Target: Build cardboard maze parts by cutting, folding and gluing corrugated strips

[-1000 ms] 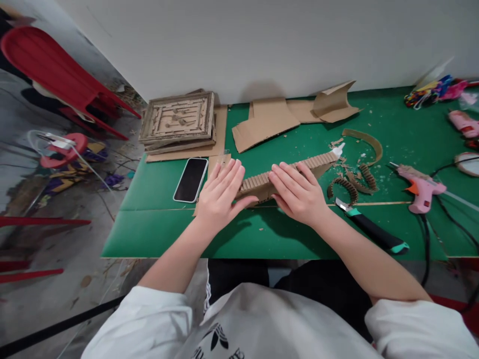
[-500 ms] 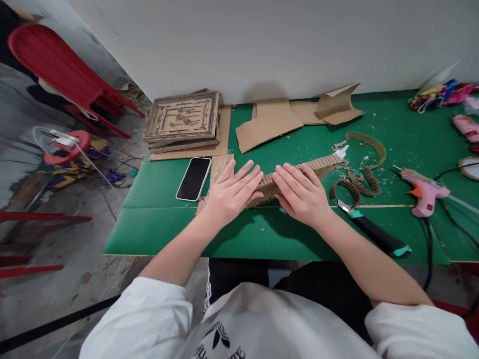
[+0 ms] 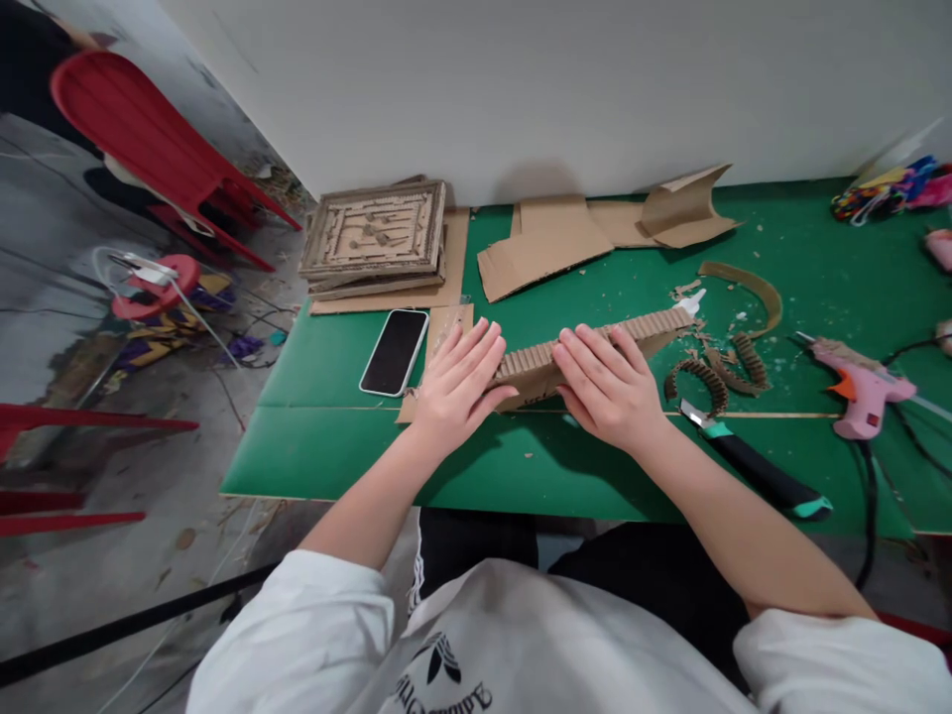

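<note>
A cardboard piece (image 3: 532, 382) stands on its long edge in front of me, with a ridged corrugated strip (image 3: 530, 360) along its top and dark lettering low on its near face. My left hand (image 3: 459, 389) holds its left end, fingers stretched over the top and thumb on the near side. Further right, my right hand (image 3: 614, 387) lies over the top near the middle, its fingers together and its thumb low on the near face. White nozzle-like tip (image 3: 693, 302) shows by the piece's far right end. The palms hide what is beneath them.
On the green table (image 3: 319, 446) lie a phone (image 3: 394, 352), stacked cardboard frames (image 3: 376, 233), cardboard sheets (image 3: 546, 243), curled corrugated scraps (image 3: 699, 382), a cutter knife (image 3: 759, 466) and a pink glue gun (image 3: 863, 382). A red chair (image 3: 141, 129) stands left, near another person.
My left hand has slid left along the cardboard piece, widening the gap between my hands and baring more of the ridged strip. The whole view has shifted slightly.
</note>
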A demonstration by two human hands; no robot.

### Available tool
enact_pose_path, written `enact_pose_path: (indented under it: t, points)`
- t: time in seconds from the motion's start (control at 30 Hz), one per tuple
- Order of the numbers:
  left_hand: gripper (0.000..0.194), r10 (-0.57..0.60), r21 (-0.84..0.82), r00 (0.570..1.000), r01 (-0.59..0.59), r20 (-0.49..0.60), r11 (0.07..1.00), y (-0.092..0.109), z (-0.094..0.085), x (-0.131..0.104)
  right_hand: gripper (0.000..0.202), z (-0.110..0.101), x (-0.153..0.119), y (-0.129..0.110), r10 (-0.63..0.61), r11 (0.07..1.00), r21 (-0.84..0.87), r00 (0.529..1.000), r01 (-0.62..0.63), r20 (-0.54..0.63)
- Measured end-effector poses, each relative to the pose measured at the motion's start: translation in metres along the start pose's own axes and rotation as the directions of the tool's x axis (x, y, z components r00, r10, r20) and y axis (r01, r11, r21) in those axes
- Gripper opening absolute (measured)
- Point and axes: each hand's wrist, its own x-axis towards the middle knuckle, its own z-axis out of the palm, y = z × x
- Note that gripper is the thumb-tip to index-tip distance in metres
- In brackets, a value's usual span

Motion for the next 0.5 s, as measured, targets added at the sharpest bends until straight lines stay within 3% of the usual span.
enact_pose_path:
  t: [0.3,0.5]
  points:
    - [0.047,0.081,0.055,0.996,-0.079,-0.034,0.995,-0.0034,0.0006,-0.0002,0.044,-0.0006,0.0000,-0.0001,-0.014,0.997,-0.077,1.000,0.016,0.016]
    - [0.045,0.053,0.044,0.998,-0.051,-0.032,0.998,-0.0037,0.0015,-0.0006,0.056,-0.0002,0.0005,0.0004,-0.032,0.999,-0.035,0.999,0.031,-0.012]
